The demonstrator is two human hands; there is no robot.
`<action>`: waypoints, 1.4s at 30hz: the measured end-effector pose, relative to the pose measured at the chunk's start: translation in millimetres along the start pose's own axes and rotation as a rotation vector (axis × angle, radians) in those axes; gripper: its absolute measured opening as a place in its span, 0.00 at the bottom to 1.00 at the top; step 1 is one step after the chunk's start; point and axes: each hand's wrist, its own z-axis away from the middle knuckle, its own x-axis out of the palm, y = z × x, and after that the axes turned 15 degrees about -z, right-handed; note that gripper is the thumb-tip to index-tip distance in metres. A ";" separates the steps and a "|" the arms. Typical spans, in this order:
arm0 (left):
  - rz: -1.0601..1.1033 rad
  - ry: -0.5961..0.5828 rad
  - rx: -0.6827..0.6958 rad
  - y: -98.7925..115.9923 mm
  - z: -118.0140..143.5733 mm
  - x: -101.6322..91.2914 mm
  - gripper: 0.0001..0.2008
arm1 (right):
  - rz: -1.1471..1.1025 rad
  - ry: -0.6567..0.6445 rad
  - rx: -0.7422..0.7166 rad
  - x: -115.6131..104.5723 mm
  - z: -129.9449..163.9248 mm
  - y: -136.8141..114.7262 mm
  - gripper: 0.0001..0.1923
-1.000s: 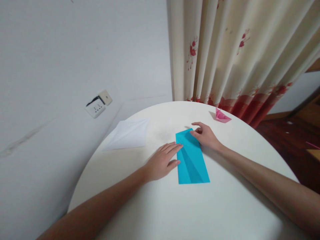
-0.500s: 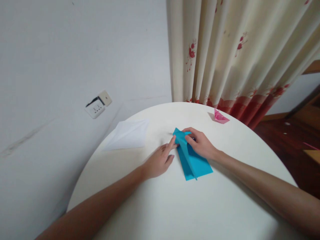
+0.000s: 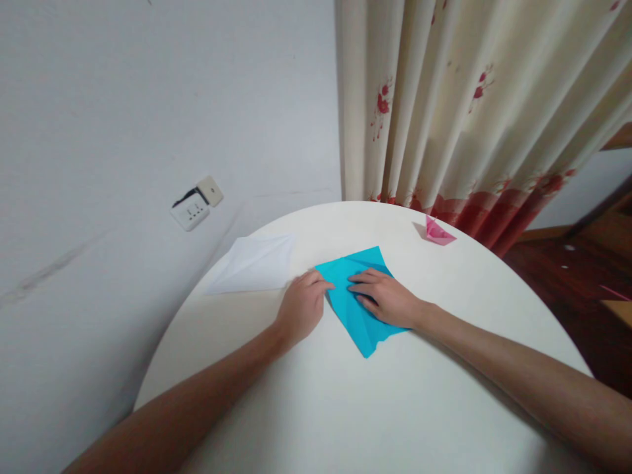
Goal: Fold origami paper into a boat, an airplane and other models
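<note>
Pressing flat on the blue paper (image 3: 358, 296) with the right hand (image 3: 382, 299), fingers laid out together across the middle of the sheet, palm down, nothing pinched. Left hand (image 3: 301, 304) curled at the sheet's left corner, fingertips touching the edge; whether pinching that corner or only pushing on it, cannot tell. Blue paper lying opened out, diamond-wise, creased, on the white round table (image 3: 345, 408), one point reaching out beyond the fingers, another back toward the wrists. Held from both sides, likely to keep the creased sheet flat and stop it sliding. Just beyond the left knuckles, a white folded sheet (image 3: 251, 264). Well beyond the right hand, near the table's far rim, a small pink folded paper figure (image 3: 437, 232), with the curtain (image 3: 469, 99) behind. No brand, label or writing readable anywhere.
</note>
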 end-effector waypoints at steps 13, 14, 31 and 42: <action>-0.273 -0.264 0.132 15.9 16.2 25.6 0.27 | -0.180 0.150 0.106 24.9 -5.4 -12.6 0.19; -0.285 -0.286 0.139 14.7 16.0 25.5 0.27 | -0.128 0.131 0.132 27.5 -4.5 -9.4 0.22; -0.133 -0.292 0.263 0.4 3.0 -1.8 0.19 | 0.184 -0.009 0.316 25.2 2.0 3.9 0.37; -0.149 -0.233 0.112 12.3 7.9 16.4 0.24 | 0.236 -0.041 0.215 17.4 3.5 8.2 0.35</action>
